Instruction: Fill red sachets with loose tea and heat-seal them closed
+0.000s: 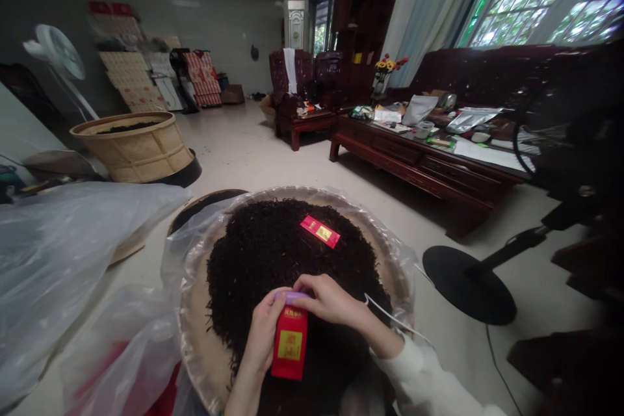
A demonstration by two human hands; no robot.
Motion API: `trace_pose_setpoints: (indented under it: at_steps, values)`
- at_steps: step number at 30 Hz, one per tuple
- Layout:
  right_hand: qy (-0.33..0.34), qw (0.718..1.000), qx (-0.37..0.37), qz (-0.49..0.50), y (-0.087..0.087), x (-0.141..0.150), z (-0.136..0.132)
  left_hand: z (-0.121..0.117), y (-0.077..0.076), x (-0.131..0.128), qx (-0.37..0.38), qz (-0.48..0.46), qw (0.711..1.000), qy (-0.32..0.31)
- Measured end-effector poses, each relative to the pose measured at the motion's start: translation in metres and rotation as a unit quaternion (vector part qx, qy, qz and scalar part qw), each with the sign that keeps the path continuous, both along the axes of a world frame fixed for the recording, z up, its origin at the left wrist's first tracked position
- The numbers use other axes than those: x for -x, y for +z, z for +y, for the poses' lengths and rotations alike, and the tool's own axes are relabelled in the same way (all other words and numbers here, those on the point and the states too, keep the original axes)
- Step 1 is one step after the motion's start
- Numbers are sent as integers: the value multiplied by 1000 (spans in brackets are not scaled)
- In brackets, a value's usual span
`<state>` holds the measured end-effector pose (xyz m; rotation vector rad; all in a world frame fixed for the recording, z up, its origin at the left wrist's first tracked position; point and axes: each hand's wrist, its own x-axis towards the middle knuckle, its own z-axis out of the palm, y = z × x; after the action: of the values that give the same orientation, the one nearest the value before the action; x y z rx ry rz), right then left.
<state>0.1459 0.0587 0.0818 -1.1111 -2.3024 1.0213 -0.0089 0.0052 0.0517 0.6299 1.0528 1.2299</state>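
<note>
Largest before us is the wide round tray (192,312), with clear plastic about its rim; on it lies the dark heap of dry-looking leaves (263,240), loose and light by our guess, likely brittle if pressed hard and apt to shift under any weight; over the near part of the heap we have the right hand (329,299) and the left hand (263,322), the fingers of both closed on the purple strip (292,299) across the top of the red packet; the held red packet (291,346) hangs upright below them, near and centre, its lower end free; we judge it light, with soft, thin walls and a slick, glossy face, so a flat pinch along the top edge should hold better than a squeeze at the middle, which could crumple it and crush whatever is inside; farther off and a little to the right, the second red packet (320,232) lies flat on the heap; we think it slim and easily bent, best lifted by its long edges; the strip, smallest of all, looks smooth and fairly stiff, best gripped at both ends.
</note>
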Motion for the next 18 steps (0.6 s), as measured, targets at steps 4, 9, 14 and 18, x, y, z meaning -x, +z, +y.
trace_pose_setpoints:
  at_steps: [4,9,14,18]
  values:
    - [-3,1000,1,0,0,0,-1,0,3,1,4,2,1000,0]
    - [-13,1000,-4,-2,2,0,-2,0,-2,4,9,38,998,-49]
    - [-10,1000,5,-8,7,-4,2,-2,-10,5,17,50,995,-88]
    - [-1,1000,12,5,8,-9,3,-1,-9,6,11,43,994,-96]
